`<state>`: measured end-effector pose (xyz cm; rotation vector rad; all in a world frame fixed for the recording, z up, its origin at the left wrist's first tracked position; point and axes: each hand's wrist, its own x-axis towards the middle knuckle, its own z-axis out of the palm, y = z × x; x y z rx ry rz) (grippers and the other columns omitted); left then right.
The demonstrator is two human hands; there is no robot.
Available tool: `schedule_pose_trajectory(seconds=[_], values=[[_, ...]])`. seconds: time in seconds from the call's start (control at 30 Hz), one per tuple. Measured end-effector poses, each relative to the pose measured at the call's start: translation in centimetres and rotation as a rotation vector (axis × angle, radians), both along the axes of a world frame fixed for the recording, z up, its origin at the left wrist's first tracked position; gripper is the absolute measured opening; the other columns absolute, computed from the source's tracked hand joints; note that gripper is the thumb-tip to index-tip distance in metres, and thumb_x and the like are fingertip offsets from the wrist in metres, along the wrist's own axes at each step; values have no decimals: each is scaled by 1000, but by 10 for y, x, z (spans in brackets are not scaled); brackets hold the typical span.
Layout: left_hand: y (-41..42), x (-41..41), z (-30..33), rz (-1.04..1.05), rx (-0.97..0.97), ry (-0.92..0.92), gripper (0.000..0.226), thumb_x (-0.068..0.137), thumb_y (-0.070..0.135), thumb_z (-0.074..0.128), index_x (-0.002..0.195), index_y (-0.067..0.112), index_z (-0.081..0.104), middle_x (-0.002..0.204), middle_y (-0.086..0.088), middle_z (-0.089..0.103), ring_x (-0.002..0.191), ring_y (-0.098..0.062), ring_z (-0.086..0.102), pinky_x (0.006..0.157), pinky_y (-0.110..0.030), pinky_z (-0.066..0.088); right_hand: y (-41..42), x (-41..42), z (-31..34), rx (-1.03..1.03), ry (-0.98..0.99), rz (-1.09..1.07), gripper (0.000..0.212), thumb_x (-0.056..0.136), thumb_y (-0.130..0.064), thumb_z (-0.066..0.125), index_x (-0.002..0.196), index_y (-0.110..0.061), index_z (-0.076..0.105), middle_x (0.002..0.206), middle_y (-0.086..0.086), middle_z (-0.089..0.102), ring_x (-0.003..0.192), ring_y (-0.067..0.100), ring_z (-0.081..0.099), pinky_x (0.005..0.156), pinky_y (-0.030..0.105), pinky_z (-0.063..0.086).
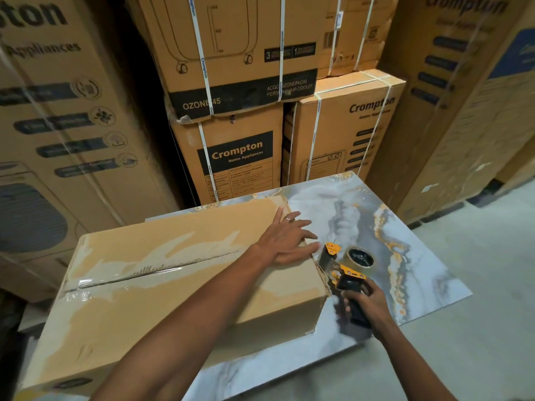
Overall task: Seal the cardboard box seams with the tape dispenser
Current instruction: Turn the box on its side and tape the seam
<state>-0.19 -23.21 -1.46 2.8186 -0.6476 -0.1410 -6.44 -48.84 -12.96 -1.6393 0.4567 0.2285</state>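
Observation:
A long brown cardboard box (162,287) lies on a marble-patterned table (405,247). Clear tape runs along its top centre seam from the left end towards the right. My left hand (286,238) rests flat with spread fingers on the box top at its right end. My right hand (364,306) grips the black handle of a yellow-and-black tape dispenser (344,264), which sits just off the box's right end, its blade end close to the top right corner. A roll of brown tape sits on the dispenser.
Tall stacks of strapped Crompton appliance cartons (240,157) stand close behind the table and along both sides. The grey floor (477,299) shows to the right of the table.

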Motion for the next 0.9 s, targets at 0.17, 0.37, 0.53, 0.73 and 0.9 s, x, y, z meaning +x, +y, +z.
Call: schedule_pose_trajectory(seconds=[0.17, 0.37, 0.53, 0.73, 0.9], values=[[26, -11, -5, 136, -346, -104, 52, 104, 46, 37, 153, 29, 40, 162, -1, 34, 151, -14, 23, 126, -40, -4, 10, 10, 27, 207, -7, -8, 36, 79, 7, 74, 113, 1, 63, 71, 23, 62, 54, 27, 55, 50, 32, 50], [36, 0, 8, 293, -721, 33, 53, 102, 46, 48, 152, 27, 44, 155, 1, 46, 141, -13, 41, 118, -42, 35, 39, 24, 80, 379, -156, 34, 35, 83, 7, 70, 117, -2, 65, 89, 22, 66, 60, 26, 55, 49, 29, 50], [18, 16, 33, 298, -884, 76, 65, 98, 46, 57, 156, 22, 37, 161, 3, 36, 146, -8, 33, 120, -35, 32, 66, 35, 117, 407, -241, 108, 37, 81, 8, 73, 114, -8, 69, 101, 22, 69, 68, 30, 56, 53, 33, 52], [16, 29, 38, 379, -998, 25, 66, 98, 35, 58, 158, 24, 33, 155, 3, 46, 136, -5, 44, 112, -30, 38, 91, 62, 141, 355, -275, 119, 41, 79, 9, 76, 115, -9, 68, 104, 19, 71, 66, 29, 59, 55, 34, 53], [46, 47, 34, 535, -1159, -8, 61, 98, 9, 55, 155, 25, 38, 135, 3, 64, 120, -6, 59, 89, -11, 48, 97, 93, 150, 169, -329, 134, 41, 77, 6, 79, 112, -15, 70, 104, 12, 74, 63, 31, 64, 57, 38, 59]])
